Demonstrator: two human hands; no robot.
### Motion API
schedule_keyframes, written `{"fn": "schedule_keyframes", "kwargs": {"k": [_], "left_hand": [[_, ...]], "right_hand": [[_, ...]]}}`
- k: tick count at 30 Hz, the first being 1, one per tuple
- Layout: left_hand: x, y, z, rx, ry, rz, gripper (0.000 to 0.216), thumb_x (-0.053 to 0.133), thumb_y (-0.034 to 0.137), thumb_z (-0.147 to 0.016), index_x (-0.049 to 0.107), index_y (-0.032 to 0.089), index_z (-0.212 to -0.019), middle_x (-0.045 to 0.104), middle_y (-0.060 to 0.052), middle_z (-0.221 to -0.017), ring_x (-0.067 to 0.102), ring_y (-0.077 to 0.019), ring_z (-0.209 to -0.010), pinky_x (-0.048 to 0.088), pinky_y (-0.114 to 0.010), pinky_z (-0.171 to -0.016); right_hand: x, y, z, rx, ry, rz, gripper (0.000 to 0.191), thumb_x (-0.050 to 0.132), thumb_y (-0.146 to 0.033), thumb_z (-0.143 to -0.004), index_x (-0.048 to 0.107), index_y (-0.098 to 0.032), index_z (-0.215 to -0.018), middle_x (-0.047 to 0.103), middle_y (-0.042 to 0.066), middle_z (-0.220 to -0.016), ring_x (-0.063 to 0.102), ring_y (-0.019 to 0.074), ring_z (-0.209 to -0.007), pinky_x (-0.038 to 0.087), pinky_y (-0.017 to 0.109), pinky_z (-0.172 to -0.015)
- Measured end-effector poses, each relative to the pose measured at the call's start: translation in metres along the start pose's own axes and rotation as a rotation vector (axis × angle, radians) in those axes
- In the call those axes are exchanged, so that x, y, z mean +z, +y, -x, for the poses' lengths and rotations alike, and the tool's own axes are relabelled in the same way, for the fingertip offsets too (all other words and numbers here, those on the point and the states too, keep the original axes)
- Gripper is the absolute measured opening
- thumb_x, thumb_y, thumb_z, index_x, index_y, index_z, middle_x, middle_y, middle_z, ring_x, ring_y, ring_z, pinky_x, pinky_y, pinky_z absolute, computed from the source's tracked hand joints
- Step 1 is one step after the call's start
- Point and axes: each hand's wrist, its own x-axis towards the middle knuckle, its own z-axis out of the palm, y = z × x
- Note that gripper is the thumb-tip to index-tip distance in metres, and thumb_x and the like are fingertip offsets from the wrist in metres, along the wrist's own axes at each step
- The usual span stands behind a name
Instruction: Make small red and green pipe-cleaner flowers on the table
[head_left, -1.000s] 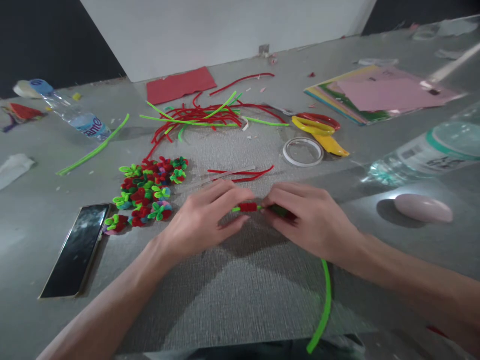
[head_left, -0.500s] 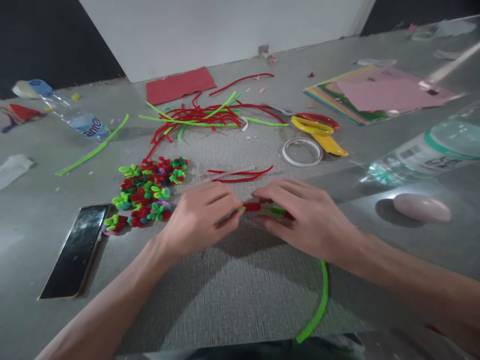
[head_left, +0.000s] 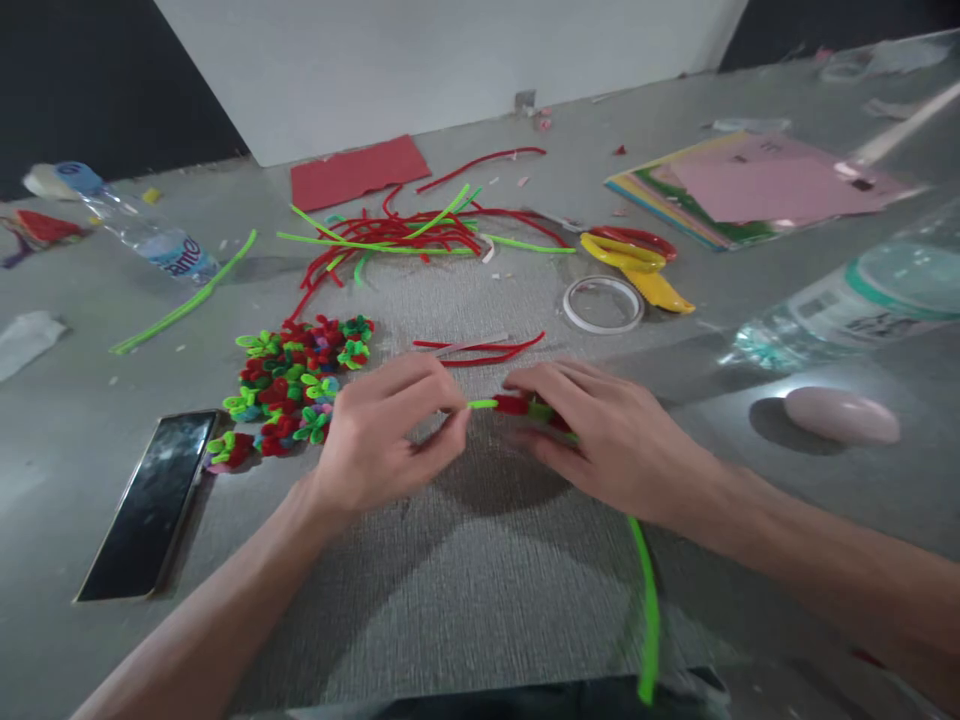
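My left hand (head_left: 397, 420) pinches the short end of a green pipe cleaner (head_left: 482, 404). That end sticks out of a small red pipe-cleaner piece (head_left: 511, 405), which my right hand (head_left: 607, 430) holds between thumb and fingers. Part of the red piece is hidden behind my right fingers. The long green tail (head_left: 649, 610) hangs below my right hand toward the table's front edge. Just beyond my hands lie several red pipe cleaners (head_left: 495, 350). To the left of my left hand is a cluster of small red and green pipe-cleaner pieces (head_left: 281, 390).
A phone (head_left: 150, 505) lies at left. Behind are a pile of pipe cleaners (head_left: 405, 235), a tape roll (head_left: 603, 303), scissors (head_left: 634, 260) and red paper (head_left: 360, 172). At right are a large bottle (head_left: 847, 300), a pink oval object (head_left: 841, 415) and coloured sheets (head_left: 772, 190).
My left hand has moved slightly left, away from my right. More of the green end now shows between the left fingers and the red piece. The hanging green tail has straightened and shifted right.
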Motion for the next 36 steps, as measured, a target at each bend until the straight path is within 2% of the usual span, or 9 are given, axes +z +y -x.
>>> {"fn": "schedule_keyframes", "kwargs": {"k": [4, 8, 11, 15, 18, 21, 26, 31, 36], "left_hand": [[-0.004, 0.000, -0.002, -0.137, 0.241, -0.061, 0.018, 0.063, 0.006, -0.085, 0.059, 0.021, -0.076, 0.060, 0.000, -0.075, 0.057, -0.0148, -0.072, 0.046, -0.031, -0.065], [-0.006, 0.000, -0.004, -0.366, 0.409, 0.007, 0.021, 0.059, 0.003, -0.081, 0.059, 0.022, -0.071, 0.068, -0.002, -0.087, 0.065, -0.0172, -0.082, 0.047, -0.031, -0.064], [-0.006, 0.002, -0.005, -0.518, 0.443, 0.108, 0.026, 0.056, -0.002, -0.076, 0.056, 0.022, -0.065, 0.069, 0.000, -0.074, 0.072, -0.0180, -0.084, 0.044, -0.028, -0.055], [-0.007, 0.001, -0.006, -0.612, 0.470, 0.188, 0.025, 0.059, 0.001, -0.081, 0.056, 0.023, -0.070, 0.071, 0.004, -0.070, 0.066, -0.0116, -0.059, 0.044, -0.026, -0.048], [-0.005, -0.003, -0.005, -0.609, 0.480, 0.187, 0.021, 0.063, 0.007, -0.087, 0.058, 0.024, -0.076, 0.071, 0.004, -0.071, 0.060, -0.0090, -0.052, 0.046, -0.025, -0.048], [-0.003, -0.005, -0.002, -0.582, 0.448, 0.121, 0.016, 0.069, 0.015, -0.090, 0.064, 0.024, -0.079, 0.071, 0.003, -0.073, 0.063, -0.0099, -0.058, 0.048, -0.026, -0.052], [0.003, -0.005, 0.004, -0.485, 0.359, 0.001, 0.008, 0.076, 0.019, -0.091, 0.074, 0.025, -0.087, 0.072, 0.004, -0.075, 0.064, -0.0108, -0.063, 0.049, -0.027, -0.061], [0.006, -0.003, 0.004, -0.315, 0.246, -0.119, 0.008, 0.078, 0.018, -0.091, 0.076, 0.026, -0.093, 0.075, 0.004, -0.081, 0.060, -0.0121, -0.071, 0.050, -0.028, -0.068], [0.010, -0.003, 0.003, -0.158, 0.099, -0.060, 0.013, 0.073, 0.012, -0.094, 0.076, 0.025, -0.096, 0.079, 0.003, -0.089, 0.063, -0.0148, -0.084, 0.051, -0.033, -0.085]], "right_hand": [[0.004, 0.003, 0.001, 0.169, -0.051, -0.011, 0.051, 0.068, -0.025, -0.092, 0.046, -0.022, -0.138, 0.076, 0.004, -0.103, 0.070, 0.0222, -0.079, 0.045, 0.031, -0.066], [0.005, 0.006, 0.001, 0.248, -0.081, -0.021, 0.049, 0.065, -0.022, -0.091, 0.046, -0.025, -0.136, 0.075, -0.001, -0.093, 0.069, 0.0197, -0.073, 0.041, 0.029, -0.063], [0.005, 0.008, 0.001, 0.262, -0.086, 0.014, 0.049, 0.066, -0.022, -0.088, 0.048, -0.026, -0.133, 0.073, -0.001, -0.093, 0.068, 0.0199, -0.075, 0.038, 0.029, -0.062], [0.004, 0.009, 0.000, 0.249, -0.100, 0.085, 0.027, 0.063, -0.019, -0.089, 0.058, -0.025, -0.114, 0.071, -0.001, -0.089, 0.064, 0.0186, -0.073, 0.035, 0.029, -0.061], [-0.001, 0.010, 0.000, 0.261, -0.108, 0.161, 0.005, 0.064, -0.022, -0.090, 0.060, -0.023, -0.093, 0.070, 0.002, -0.095, 0.064, 0.0207, -0.080, 0.034, 0.031, -0.062], [-0.004, 0.013, 0.002, 0.223, -0.119, 0.204, 0.008, 0.059, -0.018, -0.094, 0.057, -0.021, -0.087, 0.067, 0.003, -0.096, 0.063, 0.0204, -0.082, 0.035, 0.032, -0.064], [-0.003, 0.020, 0.006, 0.098, -0.155, 0.231, 0.008, 0.050, -0.016, -0.100, 0.053, -0.020, -0.094, 0.064, 0.008, -0.101, 0.062, 0.0224, -0.089, 0.039, 0.033, -0.070], [-0.008, 0.013, 0.005, 0.106, -0.167, 0.138, 0.012, 0.043, -0.013, -0.104, 0.053, -0.020, -0.101, 0.063, 0.003, -0.088, 0.058, 0.0178, -0.069, 0.034, 0.032, -0.060], [-0.012, 0.008, 0.006, -0.091, -0.028, -0.004, 0.021, 0.045, -0.013, -0.106, 0.060, -0.020, -0.118, 0.072, 0.004, -0.099, 0.066, 0.0182, -0.079, 0.042, 0.030, -0.065]]}}
